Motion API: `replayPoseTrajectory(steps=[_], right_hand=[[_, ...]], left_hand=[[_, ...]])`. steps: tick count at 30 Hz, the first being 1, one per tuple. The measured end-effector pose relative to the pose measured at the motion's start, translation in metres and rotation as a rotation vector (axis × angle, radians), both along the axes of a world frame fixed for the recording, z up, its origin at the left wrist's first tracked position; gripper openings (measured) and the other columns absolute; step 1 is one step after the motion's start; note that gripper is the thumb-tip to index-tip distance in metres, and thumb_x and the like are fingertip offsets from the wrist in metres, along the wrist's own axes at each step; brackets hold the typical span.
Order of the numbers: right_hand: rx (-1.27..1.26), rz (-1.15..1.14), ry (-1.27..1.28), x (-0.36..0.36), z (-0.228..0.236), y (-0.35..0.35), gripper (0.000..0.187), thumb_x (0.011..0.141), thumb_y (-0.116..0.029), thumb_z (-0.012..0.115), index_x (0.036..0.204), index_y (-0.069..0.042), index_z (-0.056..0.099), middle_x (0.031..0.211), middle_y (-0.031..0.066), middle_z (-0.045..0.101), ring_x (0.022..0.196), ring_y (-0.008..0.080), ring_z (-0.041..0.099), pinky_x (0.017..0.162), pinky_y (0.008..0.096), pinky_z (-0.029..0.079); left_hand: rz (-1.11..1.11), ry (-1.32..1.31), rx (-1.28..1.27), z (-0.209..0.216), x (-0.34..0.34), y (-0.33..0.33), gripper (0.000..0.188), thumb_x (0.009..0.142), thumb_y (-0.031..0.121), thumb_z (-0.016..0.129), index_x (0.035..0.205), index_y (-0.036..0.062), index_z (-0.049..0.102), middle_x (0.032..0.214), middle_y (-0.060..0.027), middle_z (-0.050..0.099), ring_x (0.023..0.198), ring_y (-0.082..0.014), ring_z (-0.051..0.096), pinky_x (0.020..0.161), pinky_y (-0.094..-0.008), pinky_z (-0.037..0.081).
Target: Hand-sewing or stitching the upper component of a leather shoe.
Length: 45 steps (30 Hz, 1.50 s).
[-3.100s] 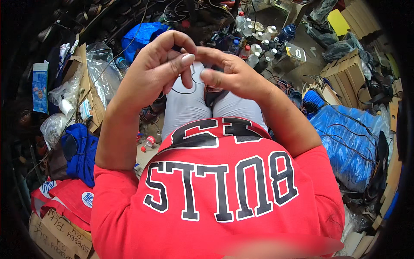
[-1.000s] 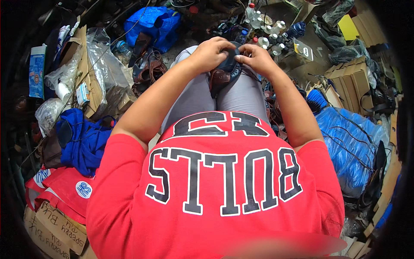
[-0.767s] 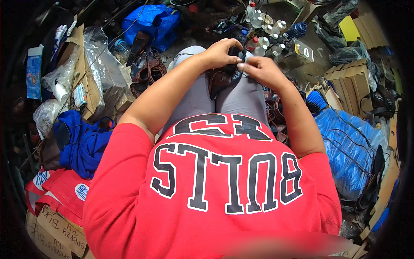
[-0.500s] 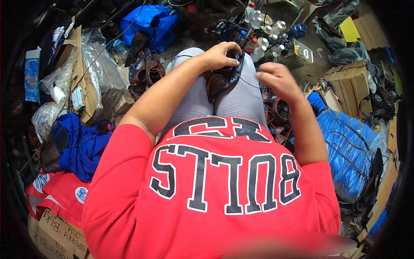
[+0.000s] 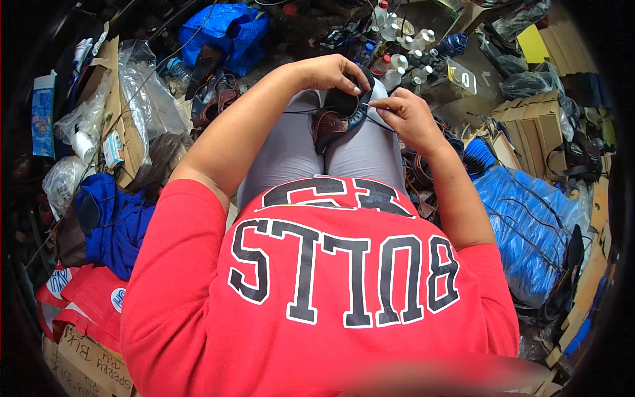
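On the grey-trousered lap (image 5: 284, 151), a brown-and-black leather shoe (image 5: 329, 124) is pinched by the left hand (image 5: 335, 72), a thin pale-tipped tool (image 5: 366, 103) by the right hand (image 5: 409, 122); stitching seems in hand, careful tip placement needed next

Left hand (image 5: 333, 73): palm down, fingers (image 5: 359, 74) curled. Right hand (image 5: 413, 122): fingers pinched, pointing left. Both forearms (image 5: 245, 126) extend forward, converging.

I see big black letters (image 5: 357, 284) and a number (image 5: 307, 196), edged in white, across the red shirt (image 5: 331, 284). Blue lettering (image 5: 58, 283) marks the red material (image 5: 92, 291), with dark handwriting (image 5: 81, 354) on the cardboard box (image 5: 92, 370) below; print on the blue packet (image 5: 43, 119) is too small to read.
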State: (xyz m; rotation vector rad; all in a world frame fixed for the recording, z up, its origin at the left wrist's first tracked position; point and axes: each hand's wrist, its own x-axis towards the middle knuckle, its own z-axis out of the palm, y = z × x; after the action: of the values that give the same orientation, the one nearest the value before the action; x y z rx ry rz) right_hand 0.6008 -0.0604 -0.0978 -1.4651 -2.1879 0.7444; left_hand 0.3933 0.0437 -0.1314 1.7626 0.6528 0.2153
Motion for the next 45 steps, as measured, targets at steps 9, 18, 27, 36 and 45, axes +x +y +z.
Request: replayPoseTrajectory(steps=[9, 18, 27, 36, 45], right_hand=[[0.010, -0.013, -0.157, -0.010, 0.006, 0.001, 0.018, 0.075, -0.013, 0.061, 0.091, -0.012, 0.071, 0.077, 0.0122, 0.057, 0.072, 0.0275, 0.059, 0.068, 0.0359, 0.048], [-0.321, 0.000, 0.141, 0.014, -0.016, 0.015, 0.027, 0.079, -0.005, 0.064, 0.102, -0.017, 0.070, 0.083, -0.0010, 0.048, 0.078, 0.0094, 0.046, 0.070, 0.0212, 0.038], [-0.351, -0.150, 0.427, -0.004, -0.039, 0.014, 0.016, 0.074, -0.005, 0.069, 0.090, -0.007, 0.070, 0.077, 0.0021, 0.054, 0.073, 0.0113, 0.053, 0.067, 0.0236, 0.043], [-0.125, -0.036, 0.177, 0.000, -0.015, 0.001, 0.018, 0.075, -0.004, 0.066, 0.091, -0.008, 0.070, 0.077, 0.0055, 0.054, 0.071, 0.0174, 0.055, 0.066, 0.0273, 0.045], [0.293, -0.026, -0.127, -0.020, -0.023, -0.033, 0.031, 0.077, -0.004, 0.061, 0.106, -0.013, 0.065, 0.079, 0.0087, 0.056, 0.075, 0.0266, 0.053, 0.072, 0.0362, 0.038]], left_hand=[[-0.016, 0.004, -0.027, -0.004, 0.000, 0.003, 0.026, 0.076, 0.015, 0.070, 0.101, 0.0074, 0.068, 0.101, -0.0046, 0.064, 0.094, -0.0157, 0.056, 0.091, -0.0291, 0.040], [-0.061, 0.032, -0.008, -0.009, 0.004, 0.009, 0.029, 0.076, 0.012, 0.069, 0.104, 0.0054, 0.065, 0.101, -0.0039, 0.063, 0.096, -0.0150, 0.055, 0.090, -0.0295, 0.040], [-0.103, 0.040, -0.012, -0.004, 0.009, 0.007, 0.031, 0.072, 0.010, 0.071, 0.103, 0.0058, 0.065, 0.103, -0.0068, 0.060, 0.100, -0.0189, 0.054, 0.089, -0.0304, 0.041], [0.204, 0.357, 0.558, 0.006, -0.088, -0.056, 0.031, 0.071, 0.014, 0.071, 0.099, 0.0068, 0.058, 0.104, -0.0132, 0.052, 0.096, -0.0319, 0.054, 0.082, -0.0373, 0.045], [0.496, 0.087, 0.654, 0.018, -0.071, -0.082, 0.036, 0.074, -0.011, 0.048, 0.099, 0.0072, 0.066, 0.092, -0.0131, 0.053, 0.077, -0.0254, 0.056, 0.068, -0.0322, 0.047]])
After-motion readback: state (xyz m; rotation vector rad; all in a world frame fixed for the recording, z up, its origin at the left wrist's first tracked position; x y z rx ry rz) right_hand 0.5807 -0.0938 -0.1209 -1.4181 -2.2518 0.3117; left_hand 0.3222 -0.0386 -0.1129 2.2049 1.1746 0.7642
